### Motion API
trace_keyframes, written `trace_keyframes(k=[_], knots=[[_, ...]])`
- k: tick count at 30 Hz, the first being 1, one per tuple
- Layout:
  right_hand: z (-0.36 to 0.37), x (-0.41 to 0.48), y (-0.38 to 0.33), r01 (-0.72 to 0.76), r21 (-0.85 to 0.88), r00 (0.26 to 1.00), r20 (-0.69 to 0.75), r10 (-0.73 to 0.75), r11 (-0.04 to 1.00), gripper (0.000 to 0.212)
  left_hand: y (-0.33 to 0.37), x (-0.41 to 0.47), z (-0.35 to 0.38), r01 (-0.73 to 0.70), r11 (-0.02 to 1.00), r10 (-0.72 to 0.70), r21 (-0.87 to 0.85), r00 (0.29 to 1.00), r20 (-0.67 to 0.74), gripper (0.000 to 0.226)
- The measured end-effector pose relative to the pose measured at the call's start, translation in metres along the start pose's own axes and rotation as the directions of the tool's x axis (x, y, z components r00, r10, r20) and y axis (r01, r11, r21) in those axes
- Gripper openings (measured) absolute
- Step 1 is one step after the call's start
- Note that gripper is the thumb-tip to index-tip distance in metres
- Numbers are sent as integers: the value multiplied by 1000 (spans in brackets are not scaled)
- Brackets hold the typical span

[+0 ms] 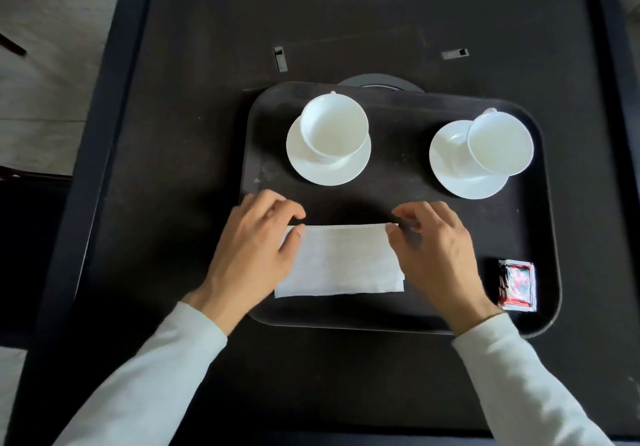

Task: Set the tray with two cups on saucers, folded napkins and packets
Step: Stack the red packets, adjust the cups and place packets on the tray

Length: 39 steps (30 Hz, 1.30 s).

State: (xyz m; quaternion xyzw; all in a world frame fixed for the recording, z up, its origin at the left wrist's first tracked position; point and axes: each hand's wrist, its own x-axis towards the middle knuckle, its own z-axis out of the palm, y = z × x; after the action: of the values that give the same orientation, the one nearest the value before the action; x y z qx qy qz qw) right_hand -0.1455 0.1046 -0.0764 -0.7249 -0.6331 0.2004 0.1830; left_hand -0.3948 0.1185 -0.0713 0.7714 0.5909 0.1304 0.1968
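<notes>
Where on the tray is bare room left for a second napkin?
Bare: the tray floor between the left saucer and the right saucer, and the strip between that saucer and the packets. Crowded: front middle, where left grip and right grip pinch the napkin.

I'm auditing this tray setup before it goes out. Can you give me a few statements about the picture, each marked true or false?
1. The left cup stands on a saucer. True.
2. The right cup is upside down. False: its mouth faces up.
3. The napkin lies off the tray. False: it is on the tray.
4. The left hand and right hand both pinch the napkin. True.
5. The packets sit at the tray's near left corner. False: they sit at the near right corner.
</notes>
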Motion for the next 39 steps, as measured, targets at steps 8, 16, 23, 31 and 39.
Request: trace_keyframes(k=[8,16,23,31,39], knots=[[39,-47,-32,280,247,901,265,-343,928,48,46,-50,55,-48,999,47,14,994,96,66],[56,-54,-19,329,-109,885,382,-266,938,80,46,-59,64,32,974,-80,225,975,209,72],[52,-59,-6,257,-246,923,349,-162,934,85,28,-59,61,63,946,-142,317,962,233,88],[44,-58,2,195,-239,938,329,-109,951,86,23,-59,62,56,945,-145,322,954,261,92],[22,-43,25,165,-138,953,279,-121,977,78,14,-57,58,1,944,-100,329,954,283,90]])
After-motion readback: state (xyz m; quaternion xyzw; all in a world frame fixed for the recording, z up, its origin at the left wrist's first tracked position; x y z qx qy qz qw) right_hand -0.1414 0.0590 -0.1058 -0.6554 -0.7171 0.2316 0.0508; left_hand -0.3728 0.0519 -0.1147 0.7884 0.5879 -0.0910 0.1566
